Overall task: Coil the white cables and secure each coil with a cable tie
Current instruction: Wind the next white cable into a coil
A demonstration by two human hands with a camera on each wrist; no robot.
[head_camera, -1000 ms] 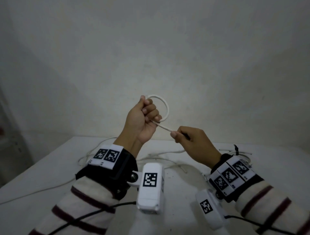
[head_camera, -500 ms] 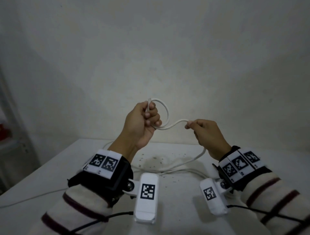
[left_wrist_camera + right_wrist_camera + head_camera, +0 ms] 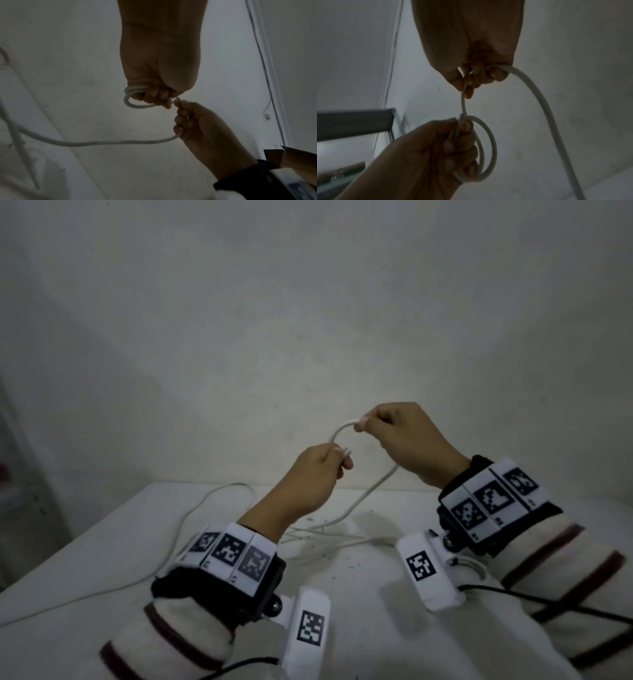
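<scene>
Both hands are raised above the white table (image 3: 102,570) with a white cable (image 3: 373,491) between them. My left hand (image 3: 318,470) grips a small coil of that cable (image 3: 488,148), two loops showing beside its curled fingers (image 3: 154,94). My right hand (image 3: 397,433) sits higher and to the right and pinches the cable a short way from the coil (image 3: 464,102). From the right hand the loose length (image 3: 102,142) hangs down to the table. No cable tie is visible.
More white cables (image 3: 205,501) lie tangled on the table beneath the hands, one trailing off toward the left edge (image 3: 51,607). A plain wall (image 3: 308,320) stands close behind. A grey shelf or rail (image 3: 351,120) shows at the far left.
My right hand has risen and swung over toward the left hand, carrying the cable into a new loop. The left hand has lowered a little, still gripping the coil.
</scene>
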